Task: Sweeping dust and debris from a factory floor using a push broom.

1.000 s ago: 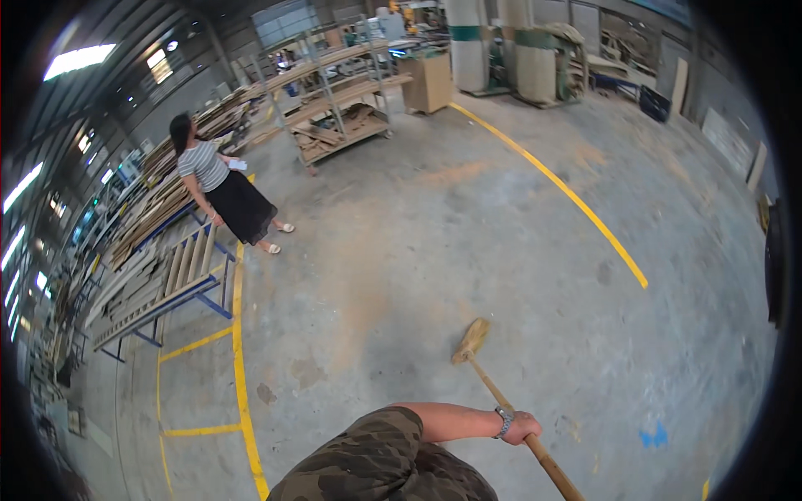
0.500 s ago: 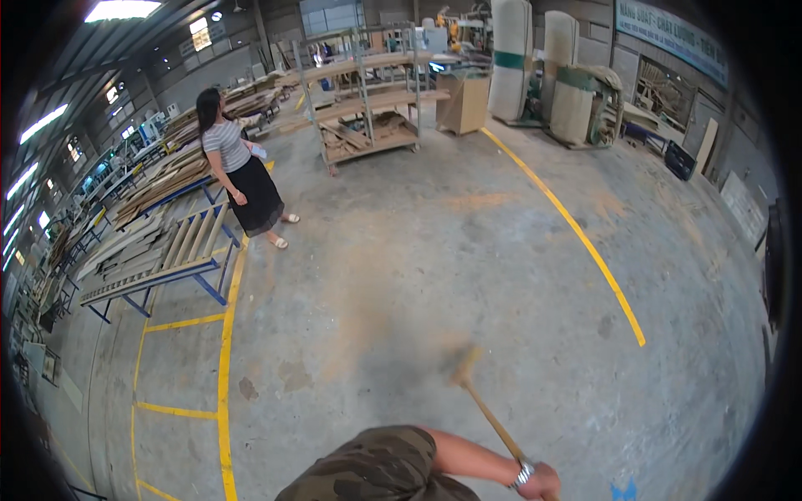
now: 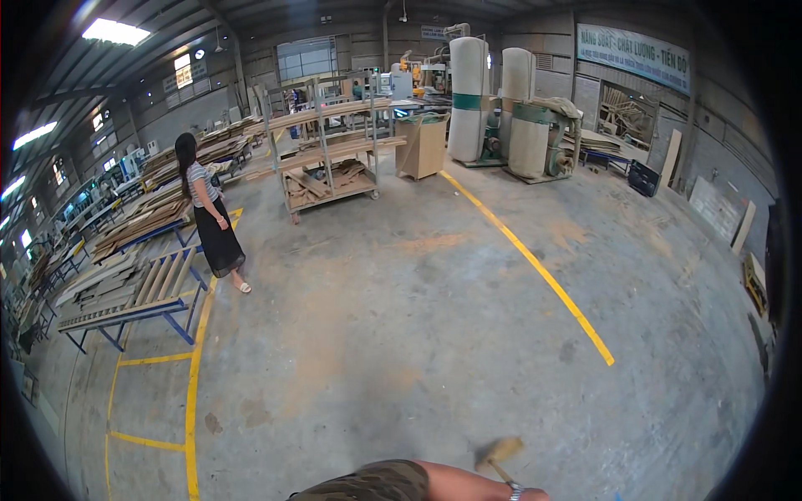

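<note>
My left forearm, in a camouflage sleeve, crosses the bottom of the head view toward the right, with a metal-banded watch (image 3: 515, 493) on its wrist. My left hand (image 3: 535, 495) is closed round the thin handle of a broom and is largely cut off by the lower edge. The broom's yellowish-brown head (image 3: 501, 452), smeared by motion, is just ahead of the hand, over the grey concrete floor (image 3: 468, 359). Brown dust (image 3: 326, 334) lies in patches on that floor. My right hand is out of the picture.
A person (image 3: 207, 209) in a striped top and dark skirt stands at left beside a roller table (image 3: 125, 313) with boards. Ahead are a wheeled rack (image 3: 320, 179) of planks, a tan box (image 3: 420, 149) and dust-collector bags (image 3: 469, 75). Yellow lines (image 3: 535, 259) mark the floor.
The broom head has come closer to me and a little right; my left arm sits lower in the picture. My view has tilted up and turned right. The person has turned and shifted footing.
</note>
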`<state>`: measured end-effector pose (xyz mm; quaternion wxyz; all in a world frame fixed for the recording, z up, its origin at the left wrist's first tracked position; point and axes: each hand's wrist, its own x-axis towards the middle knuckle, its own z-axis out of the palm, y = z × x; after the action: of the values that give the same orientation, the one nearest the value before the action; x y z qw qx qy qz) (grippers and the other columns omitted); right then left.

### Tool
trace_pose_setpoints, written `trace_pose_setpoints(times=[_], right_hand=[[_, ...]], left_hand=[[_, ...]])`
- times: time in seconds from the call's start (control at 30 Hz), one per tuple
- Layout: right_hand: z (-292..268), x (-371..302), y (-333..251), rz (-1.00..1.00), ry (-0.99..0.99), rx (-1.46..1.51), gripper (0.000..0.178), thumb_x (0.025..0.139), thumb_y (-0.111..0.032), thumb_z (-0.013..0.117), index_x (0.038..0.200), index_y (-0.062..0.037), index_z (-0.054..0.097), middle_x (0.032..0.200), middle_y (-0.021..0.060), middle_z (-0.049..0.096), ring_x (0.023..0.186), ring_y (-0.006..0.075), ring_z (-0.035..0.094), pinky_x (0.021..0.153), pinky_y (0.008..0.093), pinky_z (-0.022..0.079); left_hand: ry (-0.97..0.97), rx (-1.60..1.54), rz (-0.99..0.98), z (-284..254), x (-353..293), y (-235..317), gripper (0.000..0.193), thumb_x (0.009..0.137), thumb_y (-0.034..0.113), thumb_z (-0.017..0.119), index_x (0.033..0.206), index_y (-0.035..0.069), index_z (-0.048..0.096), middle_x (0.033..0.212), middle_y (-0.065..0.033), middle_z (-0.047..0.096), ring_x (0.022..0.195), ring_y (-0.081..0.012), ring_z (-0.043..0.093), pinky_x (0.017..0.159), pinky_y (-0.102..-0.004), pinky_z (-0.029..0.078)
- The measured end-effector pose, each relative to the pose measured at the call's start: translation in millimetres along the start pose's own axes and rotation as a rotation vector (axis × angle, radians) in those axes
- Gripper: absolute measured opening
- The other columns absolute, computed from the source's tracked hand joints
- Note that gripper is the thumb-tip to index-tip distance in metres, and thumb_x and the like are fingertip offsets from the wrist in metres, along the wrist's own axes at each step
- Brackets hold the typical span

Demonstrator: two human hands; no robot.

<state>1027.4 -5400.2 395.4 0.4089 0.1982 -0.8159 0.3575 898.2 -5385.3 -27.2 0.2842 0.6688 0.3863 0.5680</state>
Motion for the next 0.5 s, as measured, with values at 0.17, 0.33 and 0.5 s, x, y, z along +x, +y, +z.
trace_pose_setpoints(times=[0.17,0.33,0.5], right_hand=[[-36,-48,105,-0.987,-0.146,0.823,0.01,0.091,-0.009,0.053,0.089,0.0006,0.056,0.055,0.0079,0.046,0.045,0.0186,0.048,0.041,0.0316,0.046],[-23,-136,80,0.862,0.391,0.622,0.028,0.096,-0.021,0.051,0.099,0.0048,0.061,0.075,0.0103,0.056,0.066,0.0196,0.055,0.061,0.0326,0.049],[-78,-146,152,-0.071,0.533,0.754,0.011,0.092,-0.012,0.053,0.088,-0.002,0.054,0.056,0.0055,0.044,0.042,0.0143,0.041,0.037,0.0287,0.042]], left_hand=[[0.121,0.392,-0.47,-58,-32,17,0.01,0.068,0.008,0.068,0.075,0.01,0.06,0.074,-0.0141,0.064,0.081,-0.0389,0.064,0.07,-0.0474,0.05],[0.136,0.617,-0.696,-107,-73,22,0.013,0.071,0.012,0.071,0.078,0.01,0.06,0.079,-0.0132,0.066,0.085,-0.0379,0.064,0.072,-0.0472,0.05],[0.043,0.664,-0.702,-81,-26,31,0.013,0.071,0.014,0.071,0.08,0.011,0.063,0.08,-0.0145,0.066,0.085,-0.0374,0.065,0.073,-0.0472,0.05]])
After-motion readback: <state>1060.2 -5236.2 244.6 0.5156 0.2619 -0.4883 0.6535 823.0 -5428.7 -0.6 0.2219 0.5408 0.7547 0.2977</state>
